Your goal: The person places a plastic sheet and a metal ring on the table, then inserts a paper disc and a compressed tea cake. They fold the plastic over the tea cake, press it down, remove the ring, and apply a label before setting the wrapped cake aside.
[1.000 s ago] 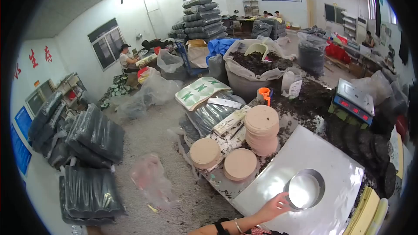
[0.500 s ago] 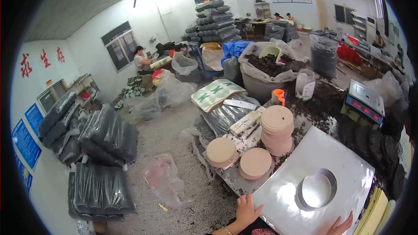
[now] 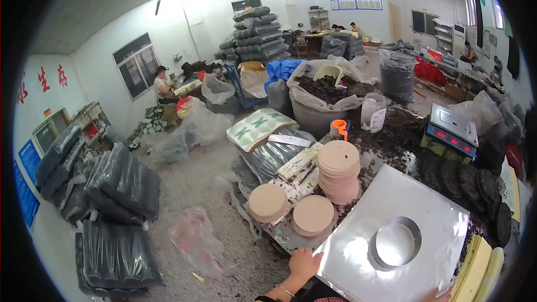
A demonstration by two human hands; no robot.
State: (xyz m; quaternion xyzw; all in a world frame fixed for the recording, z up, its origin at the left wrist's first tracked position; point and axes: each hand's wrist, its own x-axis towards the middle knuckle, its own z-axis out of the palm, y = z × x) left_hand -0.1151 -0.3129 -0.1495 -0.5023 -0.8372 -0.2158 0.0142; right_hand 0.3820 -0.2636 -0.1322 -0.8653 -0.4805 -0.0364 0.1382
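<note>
A shiny square metal plate [image 3: 347, 279] lies on the worktable in front of me. On it stands a metal ring [image 3: 414, 250], upright like a short, open cylinder. At the plate's left corner, my left hand [image 3: 304, 264] has its fingers curled over the edge. My right hand [image 3: 437, 296] touches the plate's near edge on the right, mostly cut off by the frame bottom. Beyond the plate are stacks of round pinkish discs: a tall stack [image 3: 339, 170] and two low ones, a nearer stack [image 3: 313, 216] and a left stack [image 3: 268, 202].
A digital scale [image 3: 452, 128] stands at the right, behind a row of dark round cakes [image 3: 470, 182]. Yellowish strips [image 3: 472, 271] lie near my right. An orange cup [image 3: 339, 128] and a big sack of dark loose material [image 3: 321, 106] are farther back. Wrapped black bundles [image 3: 120, 254] sit on the left floor.
The view has shifted, moving the scene leftward. My right hand, earlier spread on the plate's right side, is now lower and mostly out of frame. My left hand stays at the corner.
</note>
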